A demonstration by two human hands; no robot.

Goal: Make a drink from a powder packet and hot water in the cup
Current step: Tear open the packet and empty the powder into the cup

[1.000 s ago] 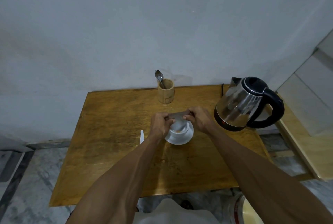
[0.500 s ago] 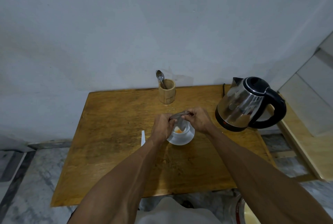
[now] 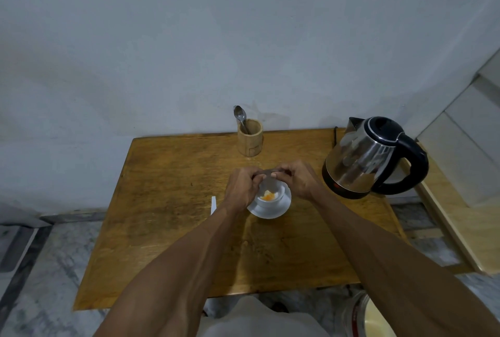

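A white cup stands on a white saucer near the middle of the wooden table. Orange powder lies inside the cup. My left hand and my right hand both pinch a small packet just above the cup's far rim. Most of the packet is hidden by my fingers. A steel kettle with a black handle stands at the table's right edge.
A wooden holder with a spoon in it stands at the table's back edge by the wall. A thin white strip lies left of the saucer. A bucket sits on the floor at lower right.
The packet has been tipped over the cup and orange powder has piled up inside. Both hands stay together above the cup.
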